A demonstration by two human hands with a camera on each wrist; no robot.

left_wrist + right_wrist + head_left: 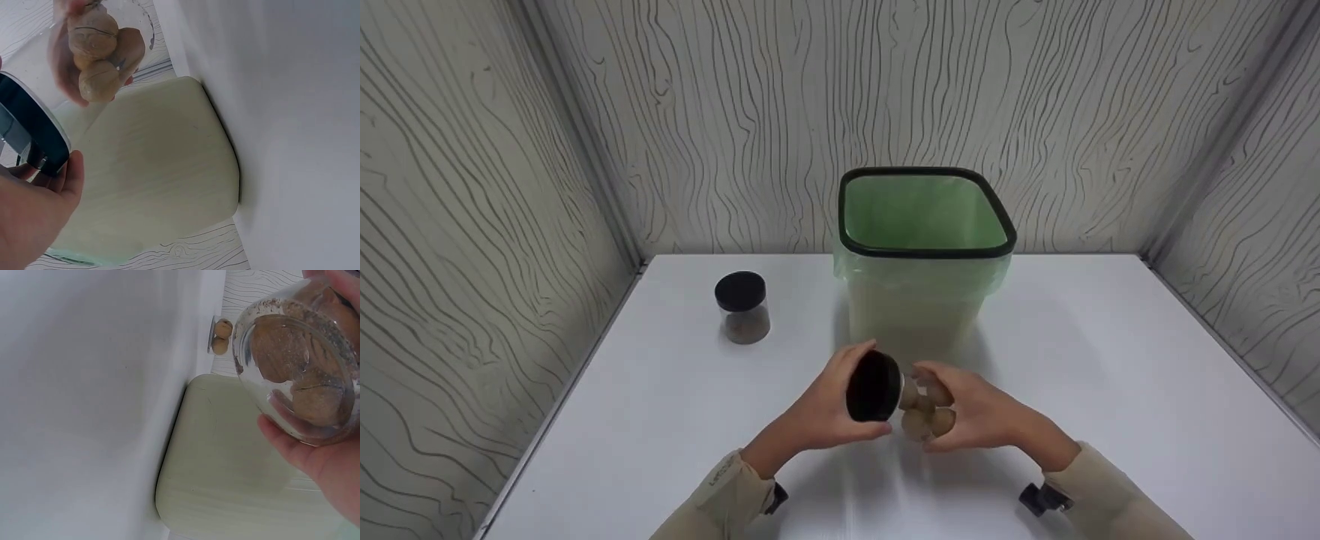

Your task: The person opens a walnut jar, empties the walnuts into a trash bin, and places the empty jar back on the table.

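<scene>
Gripping the black lid (874, 386), your left hand (826, 401) curls its thumb and fingers around the edge, while your right hand (986, 409) holds the clear jar (243, 360) between its thumb and fingers. This jar is tilted on its side between your hands, above the near part of the white table (675, 420), with brown balls (316, 402) inside; whether the lid is tight, I cannot tell. Just beyond your hands stands the pale bin (913, 311) with a green bag (922, 217). To its left, a second jar (744, 315) stands upright.
</scene>
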